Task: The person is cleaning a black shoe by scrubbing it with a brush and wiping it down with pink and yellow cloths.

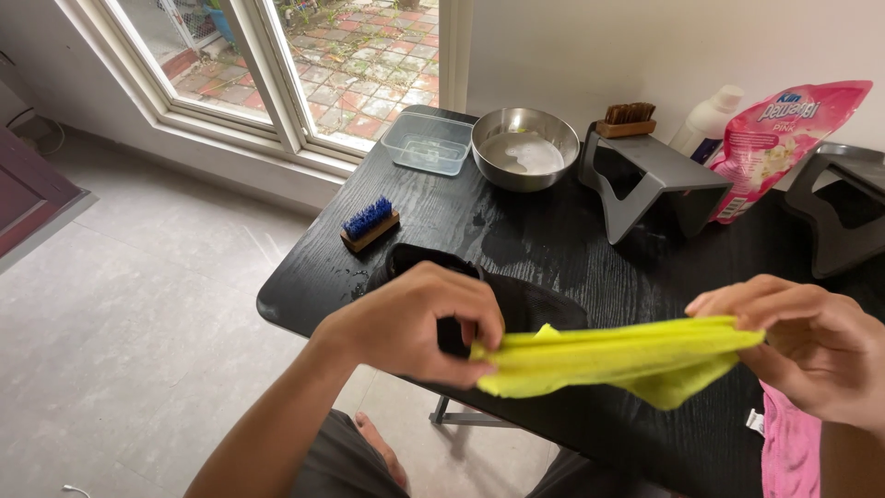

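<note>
From the head camera, a yellow cloth (613, 361) of soft, napped weave is stretched in a folded band between both hands above the near edge of a black table (553, 235) with a visible wood grain, its surface wet in patches; the left hand (419, 323) is closed on the cloth's left end, thumb below and fingers curled over the top, pinching the fold; the right hand (811, 341) is closed on the right end, fingertips pressed together over the edge, with a loose corner of cloth sagging beneath the band between the two; behind the left hand a black shoe (433, 263) lies on the table, partly hidden by the fingers; a pink cloth (788, 447) hangs at the table's near right edge, just under the right wrist; farther back a small wooden brush with blue bristles (370, 224) lies apart to the left; a clear plastic tub (427, 143) and a round steel bowl (524, 148) holding cloudy liquid stand side by side near the window; a grey angular stand (650, 180) carries a brown-bristled brush (627, 118); a white bottle (705, 120) and a glossy pink pouch (779, 138) lean against the wall; a second grey stand (843, 207) sits at the far right.
</note>
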